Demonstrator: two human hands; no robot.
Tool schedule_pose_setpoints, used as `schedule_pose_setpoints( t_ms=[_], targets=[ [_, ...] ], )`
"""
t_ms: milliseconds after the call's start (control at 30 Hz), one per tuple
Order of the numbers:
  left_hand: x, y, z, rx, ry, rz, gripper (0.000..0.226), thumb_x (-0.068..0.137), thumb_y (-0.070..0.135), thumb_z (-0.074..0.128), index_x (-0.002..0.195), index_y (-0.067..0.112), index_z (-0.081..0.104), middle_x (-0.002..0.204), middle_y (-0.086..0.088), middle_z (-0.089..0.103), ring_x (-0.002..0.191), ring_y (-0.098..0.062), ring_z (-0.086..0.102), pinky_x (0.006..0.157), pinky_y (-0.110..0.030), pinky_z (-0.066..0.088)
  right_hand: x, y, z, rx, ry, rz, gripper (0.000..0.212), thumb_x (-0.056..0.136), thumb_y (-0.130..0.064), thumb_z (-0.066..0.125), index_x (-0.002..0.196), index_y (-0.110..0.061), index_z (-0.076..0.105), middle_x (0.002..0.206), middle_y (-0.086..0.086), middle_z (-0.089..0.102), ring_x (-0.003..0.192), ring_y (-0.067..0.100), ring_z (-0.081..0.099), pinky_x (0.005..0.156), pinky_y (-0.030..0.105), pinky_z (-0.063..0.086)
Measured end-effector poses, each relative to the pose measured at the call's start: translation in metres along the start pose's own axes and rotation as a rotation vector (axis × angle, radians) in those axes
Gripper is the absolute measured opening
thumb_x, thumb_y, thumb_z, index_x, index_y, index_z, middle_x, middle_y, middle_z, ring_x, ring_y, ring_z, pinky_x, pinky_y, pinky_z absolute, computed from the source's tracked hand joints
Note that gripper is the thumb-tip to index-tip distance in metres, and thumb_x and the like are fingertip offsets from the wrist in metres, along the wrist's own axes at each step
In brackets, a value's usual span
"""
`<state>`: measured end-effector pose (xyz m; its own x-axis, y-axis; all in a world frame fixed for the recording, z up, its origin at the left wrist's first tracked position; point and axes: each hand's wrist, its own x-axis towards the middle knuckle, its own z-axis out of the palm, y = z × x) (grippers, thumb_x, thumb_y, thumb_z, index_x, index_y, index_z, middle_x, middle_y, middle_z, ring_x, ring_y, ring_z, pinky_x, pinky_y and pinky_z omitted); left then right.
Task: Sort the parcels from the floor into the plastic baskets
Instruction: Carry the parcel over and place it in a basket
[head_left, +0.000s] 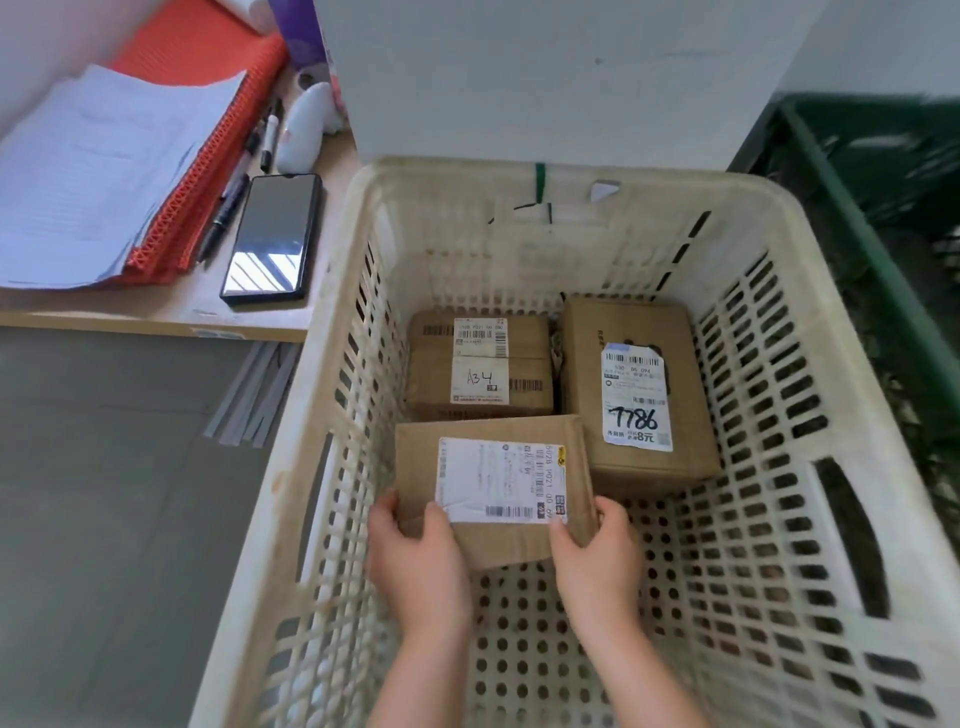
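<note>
**A:** What is seen nearest?

**B:** Two bare forearms are seen reaching down. The left hand (415, 551) and the right hand (597, 551) are set on the near corners of a flat brown cardboard parcel with a white shipping label (493, 467). The fingers (439, 519) are clamped on it, with thumbs on top and the rest hidden beneath.

**A:** Where is that parcel held, and which step is judged to be in hand?

**B:** It is held inside the cream perforated plastic basket (779, 364), low over the bottom. Its far edge is just in front of the brown carton marked "A34" (480, 364). Whether it is already rested down cannot be told. The placing step is judged to be under way.

**A:** What is called for next?

**B:** The parcel needs to be lowered flat and both grips let go.

**A:** And the room?

**B:** Bare perforated bottom is left along the near side and to the right. The far row is taken by the "A34" carton and a taller brown carton marked "7786" (639, 395). The left wall is found close beside the left hand, so little sideways slack is offered there. A dark green plastic basket (857, 208) is stood to the right and a pale wooden desk (182, 306) to the left.
</note>
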<state>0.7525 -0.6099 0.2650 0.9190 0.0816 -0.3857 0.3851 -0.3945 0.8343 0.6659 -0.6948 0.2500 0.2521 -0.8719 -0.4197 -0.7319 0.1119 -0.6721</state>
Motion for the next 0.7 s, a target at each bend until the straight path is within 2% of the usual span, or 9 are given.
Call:
schedule_pose_setpoints(
  t_ms=[33,100,167,267,400,467,700],
  targets=[
    [0.004,-0.001,0.002,0.092,-0.020,-0.019,0.057,0.086,0.020,0.058,0.139,0.030,0.040,0.132,-0.002,0.047,0.125,-0.025,0.041,0.101,-0.038,0.039,0.001,0.004,0.007,0.051,0.007,0.023,0.050,0.088,-0.021,0.064,0.132,-0.011,0.044,0.127,0.006,0.053,0.078,0.002,0.047,0.061,0.006,0.035],
    [0.011,-0.003,0.008,0.228,-0.080,-0.086,0.070,0.087,0.026,0.057,0.146,0.043,0.022,0.145,-0.007,0.032,0.136,-0.034,0.023,0.108,-0.049,0.027,0.003,0.008,0.021,0.134,0.029,0.056,0.048,0.087,-0.016,0.065,0.131,-0.011,0.046,0.126,0.005,0.053,0.083,0.004,0.052,0.068,0.010,0.041],
    [0.018,-0.010,0.011,0.277,-0.152,-0.045,0.073,0.089,0.024,0.056,0.148,0.040,0.017,0.152,-0.009,0.022,0.140,-0.033,0.017,0.112,-0.047,0.020,0.006,0.009,0.031,0.180,0.052,0.082,0.050,0.087,-0.012,0.064,0.133,-0.011,0.046,0.129,0.005,0.051,0.089,0.005,0.055,0.076,0.015,0.045],
    [0.031,-0.024,0.018,0.378,-0.225,0.075,0.067,0.089,0.018,0.057,0.147,0.030,0.026,0.156,-0.010,0.012,0.143,-0.030,0.013,0.116,-0.047,0.019,0.016,0.007,0.040,0.174,0.083,0.071,0.047,0.087,-0.011,0.063,0.133,-0.011,0.049,0.131,0.005,0.051,0.086,0.001,0.047,0.080,0.015,0.039],
    [0.046,-0.037,0.025,0.489,-0.233,0.144,0.058,0.089,0.026,0.060,0.143,0.029,0.037,0.158,0.000,0.007,0.144,-0.026,0.011,0.116,-0.047,0.022,0.026,0.007,0.047,0.178,0.091,0.045,0.046,0.088,-0.012,0.062,0.132,-0.010,0.050,0.134,0.004,0.049,0.113,0.014,0.051,0.089,0.020,0.035],
    [0.048,-0.041,0.026,0.484,-0.238,0.171,0.057,0.090,0.028,0.060,0.142,0.030,0.038,0.158,0.003,0.005,0.144,-0.025,0.009,0.116,-0.045,0.020,0.028,0.009,0.049,0.171,0.088,0.033,0.047,0.088,-0.013,0.062,0.133,-0.010,0.049,0.135,0.004,0.047,0.120,0.018,0.050,0.093,0.023,0.036],
    [0.050,-0.046,0.025,0.505,-0.228,0.195,0.056,0.090,0.028,0.059,0.142,0.031,0.038,0.159,0.003,0.003,0.145,-0.023,0.004,0.117,-0.045,0.017,0.033,0.013,0.047,0.115,0.052,-0.002,0.048,0.088,-0.013,0.063,0.134,-0.008,0.049,0.135,0.005,0.045,0.116,0.018,0.052,0.092,0.020,0.033]
  ],
)
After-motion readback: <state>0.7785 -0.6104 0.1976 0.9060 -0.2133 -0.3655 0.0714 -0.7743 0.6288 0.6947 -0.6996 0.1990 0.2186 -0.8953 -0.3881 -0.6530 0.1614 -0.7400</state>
